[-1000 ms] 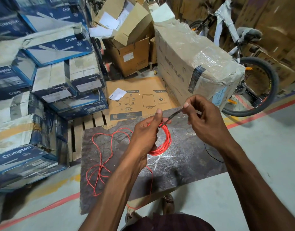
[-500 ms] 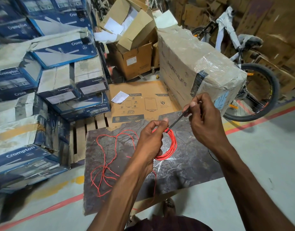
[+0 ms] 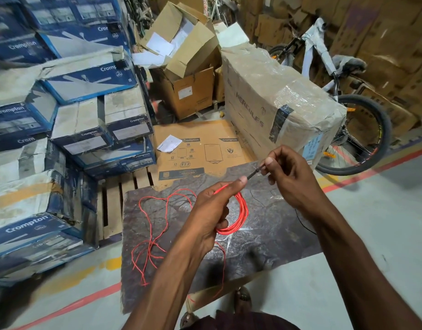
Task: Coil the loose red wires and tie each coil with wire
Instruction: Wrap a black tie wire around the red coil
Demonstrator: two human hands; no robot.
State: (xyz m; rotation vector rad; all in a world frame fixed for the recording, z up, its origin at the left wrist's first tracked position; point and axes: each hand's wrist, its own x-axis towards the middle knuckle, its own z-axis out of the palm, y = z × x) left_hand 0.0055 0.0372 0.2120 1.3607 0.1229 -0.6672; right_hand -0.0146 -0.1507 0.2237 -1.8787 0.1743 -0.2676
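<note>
Above the dark slab (image 3: 264,234), his left hand (image 3: 210,210) gripped the red coil (image 3: 241,215); the right hand (image 3: 291,177) pinched a black tie wire (image 3: 254,173) just beyond it. Loose red wires (image 3: 152,229) lay on the slab, left of the coil.

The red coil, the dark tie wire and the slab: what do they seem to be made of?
Red coil: thin wire, probably in smooth red plastic insulation; it bends in soft loops.
Dark tie wire: matte black, perhaps coated metal; it runs straight without sagging.
Slab: looks like polished dark stone, with pale veins, glare and a chipped far edge; a printed sheet is possible.
</note>
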